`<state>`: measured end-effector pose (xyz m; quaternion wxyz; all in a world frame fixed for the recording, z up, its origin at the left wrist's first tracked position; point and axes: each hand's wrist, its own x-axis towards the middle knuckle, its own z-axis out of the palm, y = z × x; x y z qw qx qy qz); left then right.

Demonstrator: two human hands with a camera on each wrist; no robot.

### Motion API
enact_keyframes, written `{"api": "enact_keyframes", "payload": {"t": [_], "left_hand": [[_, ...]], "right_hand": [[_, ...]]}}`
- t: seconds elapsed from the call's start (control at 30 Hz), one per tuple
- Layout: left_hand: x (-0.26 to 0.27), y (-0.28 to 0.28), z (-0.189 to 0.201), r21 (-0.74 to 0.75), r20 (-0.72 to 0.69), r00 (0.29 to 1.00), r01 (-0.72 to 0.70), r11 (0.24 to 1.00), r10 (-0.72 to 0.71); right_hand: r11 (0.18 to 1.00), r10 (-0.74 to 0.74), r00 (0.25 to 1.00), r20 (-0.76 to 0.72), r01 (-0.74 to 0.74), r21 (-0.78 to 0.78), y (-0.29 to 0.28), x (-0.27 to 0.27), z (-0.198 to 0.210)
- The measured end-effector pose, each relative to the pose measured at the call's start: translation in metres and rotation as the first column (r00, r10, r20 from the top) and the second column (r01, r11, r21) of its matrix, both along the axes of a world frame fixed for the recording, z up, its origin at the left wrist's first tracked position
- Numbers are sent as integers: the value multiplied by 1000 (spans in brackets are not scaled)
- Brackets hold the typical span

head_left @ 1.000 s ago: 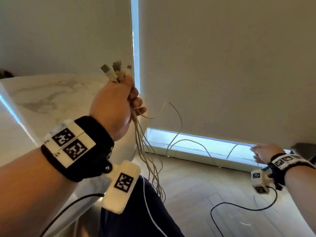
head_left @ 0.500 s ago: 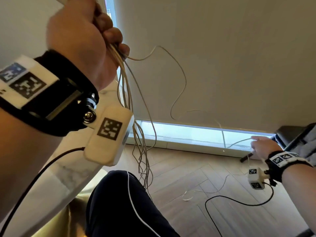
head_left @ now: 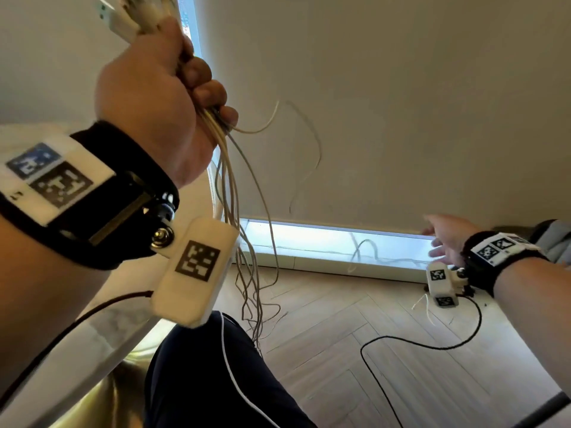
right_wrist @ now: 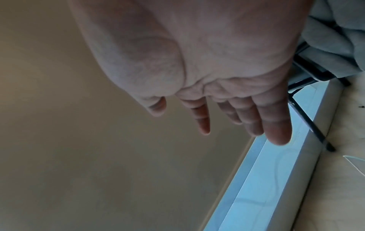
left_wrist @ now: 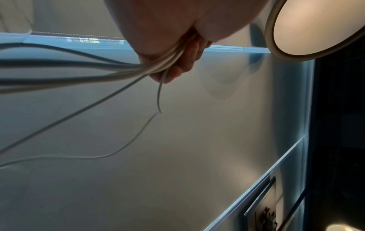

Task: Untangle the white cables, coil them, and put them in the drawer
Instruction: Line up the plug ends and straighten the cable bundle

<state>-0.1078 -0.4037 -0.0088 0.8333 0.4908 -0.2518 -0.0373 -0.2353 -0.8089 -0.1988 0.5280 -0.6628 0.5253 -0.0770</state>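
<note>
My left hand is raised high at the upper left and grips a bundle of white cables near their plugs. The strands hang down past my knee toward the floor. In the left wrist view the fingers curl round the same cables. One loose strand arcs out to the right in mid-air, and its far part curls low by the window sill. My right hand is out at the right with straight, spread fingers and holds nothing. No drawer is in view.
A drawn roller blind covers the window, with a bright sill strip below it. Wooden herringbone floor lies beneath. A marble tabletop stands at the left. A chair with grey padding is at the far right. A black wrist-camera lead loops over the floor.
My right hand has let go of the strand it was pinching and now has its fingers spread. The freed strand has dropped toward the sill. The left hand still grips the bundle, raised.
</note>
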Motion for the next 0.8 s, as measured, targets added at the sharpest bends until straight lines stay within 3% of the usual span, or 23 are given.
{"api": "enact_keyframes", "payload": {"t": [0.1, 0.2, 0.23, 0.3, 0.37, 0.43, 0.47, 0.57, 0.63, 0.7, 0.8], "left_hand": [[-3, -5, -15, -58, -165, 980, 99, 993, -108], [-11, -11, -32, 3, -199, 970, 140, 990, -137], [-13, -14, -36, 36, -203, 968, 157, 987, -146], [-24, -20, -45, 91, -195, 965, 198, 976, -177], [-34, -26, -52, 155, -151, 965, 239, 959, -216], [-41, -29, -53, 255, -103, 967, 254, 933, -235], [-43, -27, -51, 299, -93, 966, 259, 918, -242], [-39, -19, -52, 356, -60, 963, 266, 896, -262], [-35, -13, -57, 323, -64, 969, 248, 913, -240], [-32, -8, -54, 233, -98, 974, 220, 947, -202], [-25, 2, -29, 75, -89, 979, 189, 979, -182]], "right_hand": [[992, 121, 992, -34, -122, -40, 23, -1, 2], [954, 292, 942, 164, -276, -113, 68, 9, 39], [920, 391, 881, 267, -364, -146, 89, 13, 53], [782, 619, 675, 402, -574, -241, 138, 21, 85], [578, 801, 442, 404, -747, -329, 186, 30, 106], [434, 870, 271, 411, -817, -380, 228, 41, 106], [432, 863, 251, 438, -816, -384, 245, 43, 103], [516, 792, 308, 527, -799, -309, 267, 46, 85], [440, 880, 328, 343, -836, -327, 258, 47, 68], [290, 950, 313, -22, -901, -323, 245, 44, 39], [279, 898, 334, -287, -935, -218, 216, 30, -21]]}}
